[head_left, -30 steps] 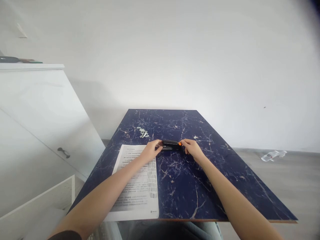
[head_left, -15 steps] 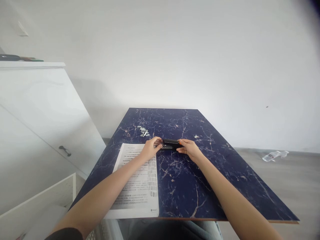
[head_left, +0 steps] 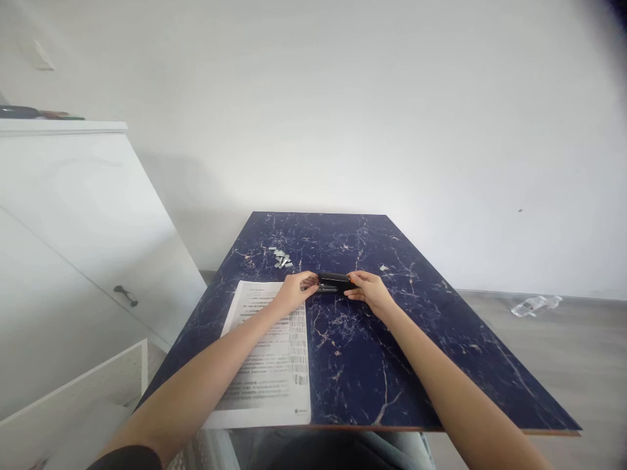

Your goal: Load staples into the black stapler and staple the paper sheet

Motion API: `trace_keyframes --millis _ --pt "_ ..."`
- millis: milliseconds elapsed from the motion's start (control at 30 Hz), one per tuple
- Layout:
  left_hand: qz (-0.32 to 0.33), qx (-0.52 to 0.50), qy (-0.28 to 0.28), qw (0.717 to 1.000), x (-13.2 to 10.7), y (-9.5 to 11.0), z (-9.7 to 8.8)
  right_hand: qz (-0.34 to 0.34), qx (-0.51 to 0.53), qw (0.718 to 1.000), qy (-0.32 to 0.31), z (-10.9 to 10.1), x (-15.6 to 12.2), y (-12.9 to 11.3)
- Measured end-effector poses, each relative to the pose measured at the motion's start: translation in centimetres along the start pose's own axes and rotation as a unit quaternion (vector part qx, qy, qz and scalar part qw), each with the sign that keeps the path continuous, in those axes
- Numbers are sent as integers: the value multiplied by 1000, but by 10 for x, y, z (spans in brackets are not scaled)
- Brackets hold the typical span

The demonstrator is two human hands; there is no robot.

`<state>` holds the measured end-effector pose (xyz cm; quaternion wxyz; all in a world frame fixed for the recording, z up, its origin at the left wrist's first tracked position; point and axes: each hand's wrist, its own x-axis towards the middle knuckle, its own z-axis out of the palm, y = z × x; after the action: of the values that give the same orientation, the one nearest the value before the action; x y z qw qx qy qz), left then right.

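A black stapler (head_left: 334,281) with a bit of orange at its right end is held above the dark blue table, just past the right edge of the printed sheets (head_left: 264,391). Its top and base stand slightly apart, and a metallic strip shows between them. My left hand (head_left: 296,290) has thumb and fingertips closed at the stapler's left end. Around the right end, my right hand (head_left: 367,288) grips with the thumb on top and fingers beneath. Those fingers hide part of the base.
Small silvery pieces (head_left: 281,258) lie in a heap beyond the sheets, and one light scrap (head_left: 383,267) lies farther right on the marbled table (head_left: 353,365). A white cabinet (head_left: 73,196) stands at left. On the floor at right lies a clear plastic bottle (head_left: 533,305).
My left fingertips have shifted slightly at the stapler's left end. The stapler and my right hand stay nearly in place.
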<state>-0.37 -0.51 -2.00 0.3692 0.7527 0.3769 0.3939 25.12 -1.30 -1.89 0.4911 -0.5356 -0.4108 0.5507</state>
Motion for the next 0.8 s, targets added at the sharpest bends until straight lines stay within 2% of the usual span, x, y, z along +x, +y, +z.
trace_keyframes --millis 100,200,267,433,800 --pt "10 7 -2 1000 0 1 0 -16 -17 1000 7 3 -2 0" --pt "31 26 6 999 1 2 1 -42 -65 997 -26 3 -5 0" --pt "46 47 12 998 1 3 1 -66 -115 990 -46 2 -5 0" --pt "74 120 18 990 0 7 0 -123 -219 967 -44 -3 -2 3" --pt "76 260 -1 963 0 11 -10 -128 -245 960 -45 -7 0 0"
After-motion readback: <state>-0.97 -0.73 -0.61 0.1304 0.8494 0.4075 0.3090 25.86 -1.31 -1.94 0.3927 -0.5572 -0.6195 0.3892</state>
